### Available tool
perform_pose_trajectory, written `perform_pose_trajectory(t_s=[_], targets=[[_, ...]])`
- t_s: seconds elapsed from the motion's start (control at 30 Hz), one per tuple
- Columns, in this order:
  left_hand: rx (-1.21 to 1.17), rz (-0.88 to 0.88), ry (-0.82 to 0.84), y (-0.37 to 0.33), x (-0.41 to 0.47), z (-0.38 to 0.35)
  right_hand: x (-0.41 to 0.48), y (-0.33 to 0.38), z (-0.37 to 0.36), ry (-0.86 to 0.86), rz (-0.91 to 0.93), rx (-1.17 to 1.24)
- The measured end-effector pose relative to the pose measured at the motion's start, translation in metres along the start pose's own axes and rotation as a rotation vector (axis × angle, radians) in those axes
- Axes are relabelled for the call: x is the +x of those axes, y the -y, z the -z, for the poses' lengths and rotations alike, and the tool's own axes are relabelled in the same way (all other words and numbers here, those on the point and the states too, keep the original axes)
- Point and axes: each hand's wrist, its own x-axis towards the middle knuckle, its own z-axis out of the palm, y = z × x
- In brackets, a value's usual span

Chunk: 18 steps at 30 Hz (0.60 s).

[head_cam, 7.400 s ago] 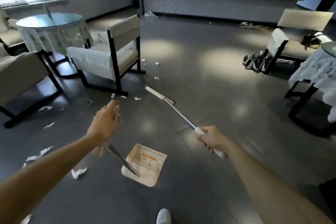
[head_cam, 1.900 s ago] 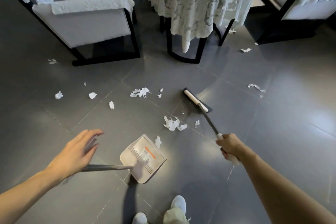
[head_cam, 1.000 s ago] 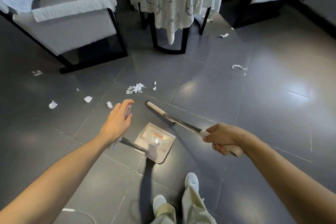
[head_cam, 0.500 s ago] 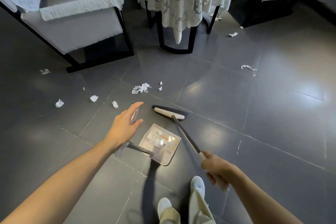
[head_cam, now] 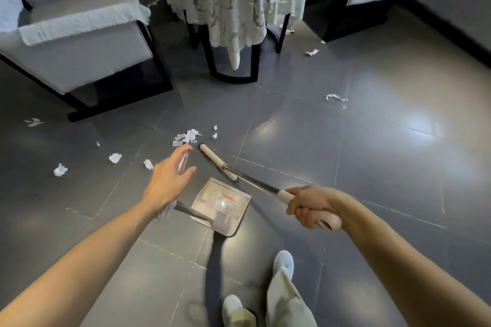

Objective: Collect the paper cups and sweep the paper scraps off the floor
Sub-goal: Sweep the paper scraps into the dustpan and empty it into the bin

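Grey floor tiles (head_cam: 385, 167), open right of broom (head_cam: 255, 184)

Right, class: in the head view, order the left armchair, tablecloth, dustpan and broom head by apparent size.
Largest to smallest:
1. armchair
2. tablecloth
3. dustpan
4. broom head
Nearness flatters the dustpan, yet the order holds.

The broom head (head_cam: 218, 162) has swung slantwise — the right hand (head_cam: 309, 206) risen.
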Motion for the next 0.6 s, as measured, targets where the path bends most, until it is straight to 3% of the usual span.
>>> perform_pose_trajectory(t_s=[0.2,0.43,0.6], targets=[[0.007,-0.08,0.003,-0.055,0.054,-0.012,0.016,0.015,0.047,-0.287,0.215,-0.12],[0.039,-0.1,-0.02,-0.153,0.153,-0.054,0.038,0.064,0.178,-0.34,0.315,0.039],[0.046,-0.142,-0.014,-0.211,0.23,-0.091,0.037,0.103,0.277,-0.409,0.289,0.058]])
